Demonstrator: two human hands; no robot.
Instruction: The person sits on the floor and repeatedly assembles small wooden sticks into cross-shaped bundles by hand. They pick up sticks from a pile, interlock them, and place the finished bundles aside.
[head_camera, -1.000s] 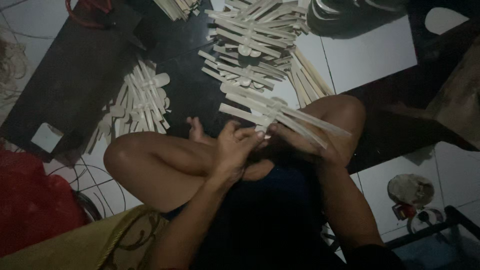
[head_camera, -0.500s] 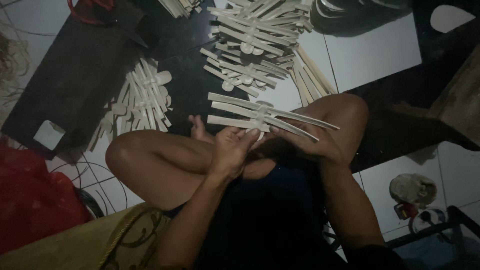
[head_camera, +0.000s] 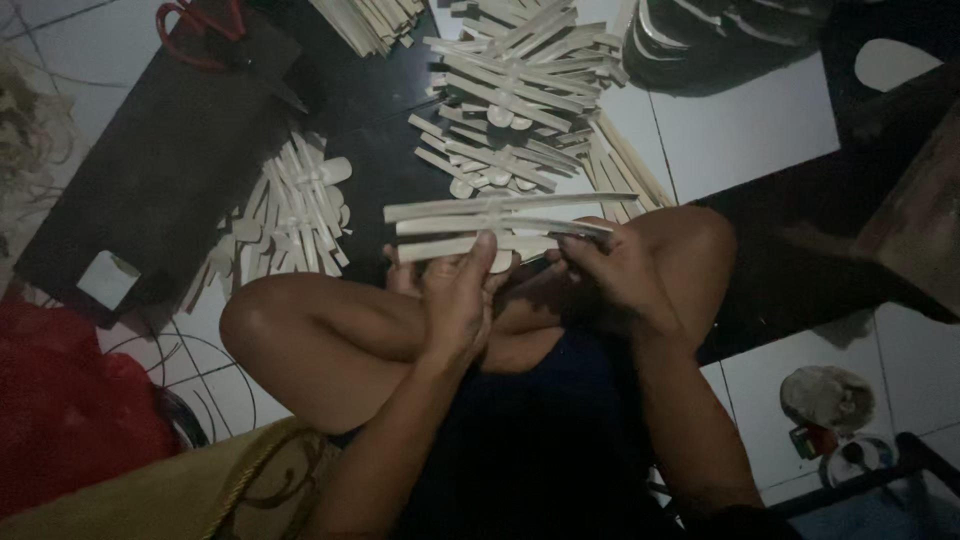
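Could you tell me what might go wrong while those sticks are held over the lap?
The sticks fan out beyond the left hand and right hand, so one might slip from the grip. The light is dim, so a dropped one could get lost among the stick pile on the floor.

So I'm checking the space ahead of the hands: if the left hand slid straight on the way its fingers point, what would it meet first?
Past the wooden strips it grips, the left hand would probably first meet the big pile of strips on the floor; depth is hard to judge.
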